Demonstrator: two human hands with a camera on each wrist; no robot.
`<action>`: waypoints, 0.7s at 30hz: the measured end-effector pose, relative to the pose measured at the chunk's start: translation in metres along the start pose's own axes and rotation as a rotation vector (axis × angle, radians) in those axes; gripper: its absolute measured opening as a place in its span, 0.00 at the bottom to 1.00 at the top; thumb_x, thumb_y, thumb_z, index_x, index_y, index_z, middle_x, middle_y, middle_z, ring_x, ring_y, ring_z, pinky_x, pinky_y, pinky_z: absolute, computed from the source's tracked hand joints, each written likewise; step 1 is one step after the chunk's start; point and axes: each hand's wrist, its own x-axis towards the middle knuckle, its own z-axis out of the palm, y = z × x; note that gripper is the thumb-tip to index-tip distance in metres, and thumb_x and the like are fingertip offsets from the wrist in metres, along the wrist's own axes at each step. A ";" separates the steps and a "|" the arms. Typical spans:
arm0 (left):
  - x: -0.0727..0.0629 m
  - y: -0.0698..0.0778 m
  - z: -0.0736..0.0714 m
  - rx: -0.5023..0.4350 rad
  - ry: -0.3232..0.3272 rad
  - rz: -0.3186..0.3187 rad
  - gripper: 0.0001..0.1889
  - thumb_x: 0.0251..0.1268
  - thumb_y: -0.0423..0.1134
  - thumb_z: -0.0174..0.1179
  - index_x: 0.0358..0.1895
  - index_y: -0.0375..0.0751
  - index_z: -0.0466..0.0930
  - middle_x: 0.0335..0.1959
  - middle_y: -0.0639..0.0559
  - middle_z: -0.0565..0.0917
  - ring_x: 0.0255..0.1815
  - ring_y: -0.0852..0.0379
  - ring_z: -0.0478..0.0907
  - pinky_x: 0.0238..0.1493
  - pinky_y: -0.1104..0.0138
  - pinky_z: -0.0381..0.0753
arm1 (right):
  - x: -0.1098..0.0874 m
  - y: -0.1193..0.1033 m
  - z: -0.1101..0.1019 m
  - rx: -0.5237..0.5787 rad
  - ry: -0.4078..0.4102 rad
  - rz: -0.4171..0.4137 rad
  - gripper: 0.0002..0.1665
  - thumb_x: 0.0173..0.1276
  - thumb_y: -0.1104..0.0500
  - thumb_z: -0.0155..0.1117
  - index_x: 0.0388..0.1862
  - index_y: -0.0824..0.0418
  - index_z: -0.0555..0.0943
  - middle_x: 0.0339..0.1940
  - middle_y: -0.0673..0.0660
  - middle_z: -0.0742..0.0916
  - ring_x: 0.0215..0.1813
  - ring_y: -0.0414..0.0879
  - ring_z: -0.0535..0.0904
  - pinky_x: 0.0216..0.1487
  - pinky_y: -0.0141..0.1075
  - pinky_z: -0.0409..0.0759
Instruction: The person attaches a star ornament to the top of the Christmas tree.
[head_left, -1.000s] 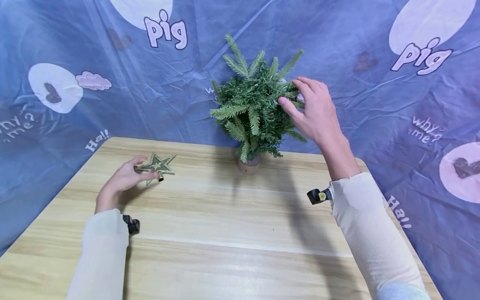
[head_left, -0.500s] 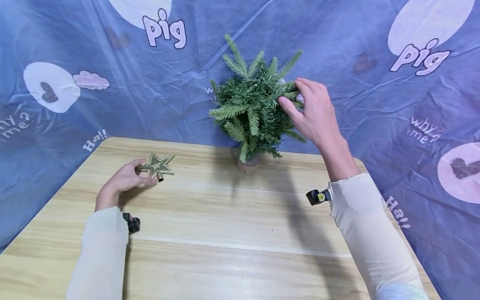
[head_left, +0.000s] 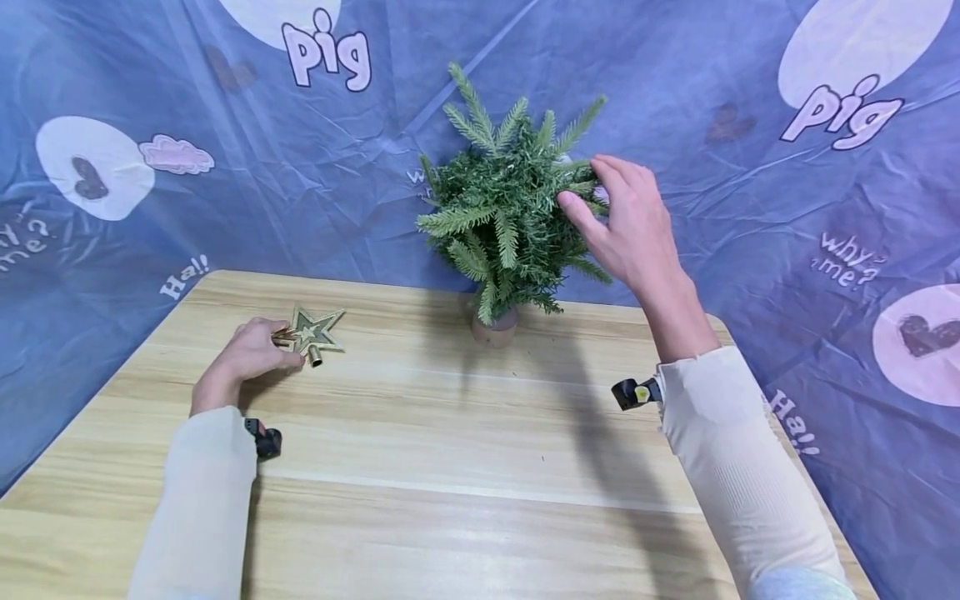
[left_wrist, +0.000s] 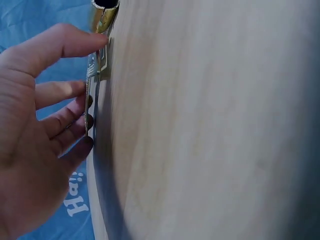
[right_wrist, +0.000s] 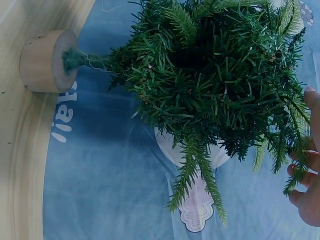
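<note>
My left hand [head_left: 251, 354] is at the table's far left, holding a gold star tree topper [head_left: 318, 331] between thumb and fingers. Seen edge-on in the left wrist view, the star [left_wrist: 95, 70] is close over the tabletop, its hollow gold socket [left_wrist: 104, 17] just beyond my thumb. A small artificial Christmas tree [head_left: 510, 208] stands upright at the back on a round wooden base [right_wrist: 42, 62]. At its right side is my right hand [head_left: 633, 221], thumb and fingers spread apart, fingertips among the outer branches. Sprigs partly cover those fingers in the right wrist view.
The light wooden table [head_left: 420, 467] ends just behind the tree base. A blue printed cloth [head_left: 300, 192] hangs close behind the table and along both sides. Several tiny dark bits lie on the wood.
The star has shifted slightly left and lies flatter, with the left hand moving along with it. The right hand and tree have stayed in place. The head view has shifted a little.
</note>
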 end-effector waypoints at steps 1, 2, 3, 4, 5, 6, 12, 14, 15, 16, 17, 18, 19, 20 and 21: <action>0.000 0.000 0.000 0.004 0.005 0.003 0.48 0.52 0.45 0.73 0.71 0.19 0.61 0.66 0.18 0.63 0.66 0.22 0.58 0.67 0.33 0.56 | 0.000 0.000 0.000 0.001 0.002 0.001 0.41 0.76 0.38 0.54 0.75 0.65 0.69 0.75 0.61 0.72 0.77 0.55 0.61 0.77 0.47 0.56; 0.000 0.000 0.000 -0.002 0.008 0.003 0.49 0.51 0.46 0.73 0.72 0.20 0.61 0.65 0.19 0.64 0.65 0.23 0.58 0.67 0.33 0.56 | 0.000 0.000 0.000 0.002 0.004 0.001 0.41 0.76 0.38 0.54 0.74 0.65 0.69 0.75 0.61 0.72 0.77 0.55 0.61 0.77 0.47 0.56; 0.000 0.000 0.000 -0.013 0.014 0.001 0.49 0.51 0.46 0.73 0.72 0.20 0.61 0.65 0.20 0.64 0.65 0.24 0.58 0.67 0.33 0.56 | 0.000 0.000 0.000 0.003 0.005 0.001 0.41 0.76 0.38 0.54 0.74 0.65 0.69 0.75 0.62 0.72 0.77 0.55 0.61 0.77 0.48 0.57; 0.000 0.000 0.000 -0.023 0.021 -0.002 0.49 0.51 0.46 0.73 0.72 0.21 0.61 0.65 0.21 0.64 0.65 0.26 0.58 0.67 0.33 0.57 | 0.000 0.000 0.000 0.004 0.005 0.002 0.41 0.76 0.38 0.54 0.74 0.66 0.69 0.75 0.62 0.72 0.77 0.55 0.61 0.77 0.48 0.57; 0.000 0.001 0.000 -0.033 0.030 -0.004 0.49 0.51 0.46 0.73 0.73 0.22 0.61 0.65 0.22 0.64 0.65 0.26 0.58 0.67 0.34 0.57 | -0.001 0.000 0.000 0.004 0.007 0.001 0.41 0.76 0.38 0.54 0.74 0.66 0.69 0.75 0.62 0.72 0.77 0.55 0.61 0.77 0.48 0.57; 0.000 0.001 0.000 -0.045 0.041 -0.005 0.49 0.52 0.47 0.73 0.73 0.22 0.61 0.66 0.23 0.63 0.66 0.27 0.57 0.67 0.34 0.57 | -0.001 0.000 0.000 0.006 0.007 0.000 0.40 0.76 0.38 0.55 0.74 0.66 0.69 0.75 0.62 0.72 0.77 0.55 0.61 0.77 0.48 0.57; 0.001 0.007 -0.002 -0.054 0.127 0.024 0.47 0.57 0.45 0.72 0.73 0.23 0.60 0.68 0.22 0.60 0.67 0.26 0.55 0.66 0.33 0.57 | -0.001 0.001 0.000 0.011 0.012 -0.002 0.40 0.76 0.39 0.55 0.73 0.67 0.70 0.74 0.63 0.72 0.76 0.56 0.62 0.77 0.47 0.57; 0.001 0.008 -0.003 -0.054 0.152 0.037 0.47 0.56 0.45 0.72 0.73 0.23 0.60 0.68 0.22 0.60 0.67 0.26 0.55 0.65 0.33 0.57 | -0.001 0.001 0.000 0.014 0.010 0.002 0.41 0.76 0.38 0.55 0.74 0.67 0.70 0.75 0.62 0.72 0.76 0.55 0.62 0.77 0.47 0.57; 0.000 0.009 -0.003 -0.053 0.161 0.042 0.47 0.56 0.44 0.72 0.73 0.23 0.60 0.68 0.22 0.61 0.67 0.26 0.56 0.65 0.33 0.58 | -0.001 0.001 0.000 0.017 0.011 0.003 0.41 0.76 0.38 0.55 0.73 0.67 0.70 0.75 0.62 0.72 0.76 0.55 0.62 0.77 0.48 0.57; 0.000 0.009 -0.003 -0.050 0.169 0.047 0.47 0.56 0.44 0.73 0.74 0.23 0.60 0.67 0.22 0.61 0.66 0.26 0.56 0.65 0.33 0.58 | -0.001 0.001 0.000 0.021 0.011 0.005 0.41 0.76 0.38 0.55 0.73 0.67 0.70 0.75 0.62 0.72 0.76 0.55 0.62 0.77 0.48 0.57; 0.000 0.010 -0.003 -0.050 0.175 0.049 0.47 0.55 0.44 0.73 0.74 0.24 0.61 0.67 0.23 0.62 0.66 0.27 0.57 0.64 0.34 0.59 | -0.001 0.001 0.000 0.026 0.011 0.008 0.41 0.76 0.38 0.55 0.73 0.66 0.70 0.75 0.62 0.72 0.76 0.55 0.62 0.77 0.48 0.57; -0.001 0.011 -0.003 -0.048 0.180 0.052 0.47 0.55 0.45 0.73 0.74 0.24 0.61 0.66 0.23 0.62 0.65 0.27 0.57 0.64 0.34 0.59 | -0.001 0.001 0.000 0.031 0.011 0.012 0.40 0.76 0.38 0.55 0.73 0.66 0.70 0.75 0.62 0.72 0.76 0.55 0.62 0.77 0.48 0.57; -0.001 0.011 -0.003 -0.050 0.186 0.053 0.47 0.55 0.45 0.73 0.74 0.24 0.61 0.66 0.23 0.62 0.65 0.27 0.58 0.65 0.34 0.59 | -0.001 0.001 0.000 0.035 0.011 0.016 0.40 0.76 0.38 0.55 0.73 0.66 0.70 0.75 0.61 0.72 0.77 0.55 0.62 0.77 0.48 0.57; -0.001 0.012 -0.003 -0.050 0.191 0.053 0.47 0.55 0.45 0.73 0.74 0.24 0.61 0.66 0.24 0.62 0.65 0.28 0.57 0.65 0.34 0.59 | -0.001 0.001 0.000 0.040 0.012 0.019 0.40 0.76 0.38 0.55 0.73 0.66 0.70 0.75 0.61 0.73 0.77 0.54 0.61 0.77 0.48 0.57; -0.001 0.012 -0.003 -0.050 0.196 0.052 0.47 0.55 0.45 0.73 0.74 0.24 0.61 0.66 0.24 0.62 0.65 0.28 0.57 0.65 0.34 0.59 | -0.001 0.001 0.000 0.044 0.014 0.020 0.40 0.76 0.38 0.55 0.73 0.65 0.70 0.75 0.61 0.73 0.77 0.54 0.62 0.77 0.48 0.57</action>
